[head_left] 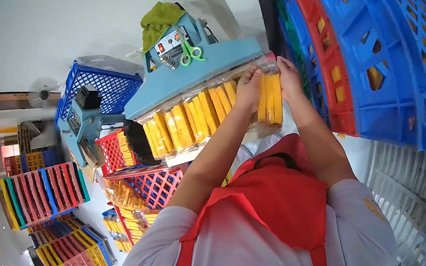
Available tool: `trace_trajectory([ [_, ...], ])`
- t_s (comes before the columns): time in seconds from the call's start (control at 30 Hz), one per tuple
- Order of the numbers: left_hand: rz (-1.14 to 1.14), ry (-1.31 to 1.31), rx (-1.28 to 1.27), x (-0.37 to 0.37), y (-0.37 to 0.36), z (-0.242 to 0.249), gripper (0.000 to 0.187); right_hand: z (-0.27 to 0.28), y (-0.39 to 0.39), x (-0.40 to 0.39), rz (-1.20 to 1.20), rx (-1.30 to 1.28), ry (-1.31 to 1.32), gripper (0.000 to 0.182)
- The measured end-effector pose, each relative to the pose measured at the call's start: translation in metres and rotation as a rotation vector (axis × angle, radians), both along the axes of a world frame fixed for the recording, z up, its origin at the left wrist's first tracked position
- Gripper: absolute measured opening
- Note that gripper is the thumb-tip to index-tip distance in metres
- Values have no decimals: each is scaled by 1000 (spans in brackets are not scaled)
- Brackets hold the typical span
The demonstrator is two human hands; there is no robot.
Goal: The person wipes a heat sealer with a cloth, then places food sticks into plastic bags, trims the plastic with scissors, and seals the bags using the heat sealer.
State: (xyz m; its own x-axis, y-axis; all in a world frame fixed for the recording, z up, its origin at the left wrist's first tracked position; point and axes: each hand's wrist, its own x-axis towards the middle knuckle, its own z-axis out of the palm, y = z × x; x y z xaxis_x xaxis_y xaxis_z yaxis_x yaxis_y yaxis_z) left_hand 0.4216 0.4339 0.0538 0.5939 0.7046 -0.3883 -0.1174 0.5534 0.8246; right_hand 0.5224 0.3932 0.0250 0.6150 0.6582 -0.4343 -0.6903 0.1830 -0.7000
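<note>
Yellow slabs in clear plastic packs (199, 115) stand in a long row along the front of a blue-green machine (200, 72). At the right end of the row, my left hand (290, 78) and my right hand (249, 89) hold a pack of yellow slabs (271, 100) between them. My left hand grips its upper right edge, at the plastic. The fingers of my right hand are closed on its left side, next to the other packs. Green scissors (190, 52) and a green cloth (160, 24) rest on the machine.
Stacked blue crates (374, 112) and a red crate (326, 45) rise close on the right. A second machine (85, 120), a blue crate (102, 86) and red baskets (153, 186) are at the left. More coloured crates (45, 192) stand further off.
</note>
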Motion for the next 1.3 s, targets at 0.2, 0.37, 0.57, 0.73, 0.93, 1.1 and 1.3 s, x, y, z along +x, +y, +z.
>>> trace_trajectory([
  [0.2, 246, -50, -18, -3, 6, -18, 40, 14, -30, -22, 341, -117, -327, 36],
  [0.37, 122, 389, 660, -10, -13, 0, 55, 15, -19, -24, 448, -62, -308, 40],
  [0.57, -173, 546, 1021, -117, -39, 68, 41, 3, -12, -34, 484, -182, -600, 43],
  [0.73, 64, 674, 977, -257, -38, 62, 31, 19, -15, -40, 513, -169, -532, 35],
  [0.93, 352, 736, 589, -411, -49, 14, 31, 19, -14, -47, 472, -231, -577, 34],
  [1.1, 493, 748, 567, -450, -64, 4, 30, 11, -12, -49, 428, -203, -607, 33],
  [1.3, 440, 874, 623, -466, -59, -16, 31, 21, -13, -51, 451, -181, -585, 37],
])
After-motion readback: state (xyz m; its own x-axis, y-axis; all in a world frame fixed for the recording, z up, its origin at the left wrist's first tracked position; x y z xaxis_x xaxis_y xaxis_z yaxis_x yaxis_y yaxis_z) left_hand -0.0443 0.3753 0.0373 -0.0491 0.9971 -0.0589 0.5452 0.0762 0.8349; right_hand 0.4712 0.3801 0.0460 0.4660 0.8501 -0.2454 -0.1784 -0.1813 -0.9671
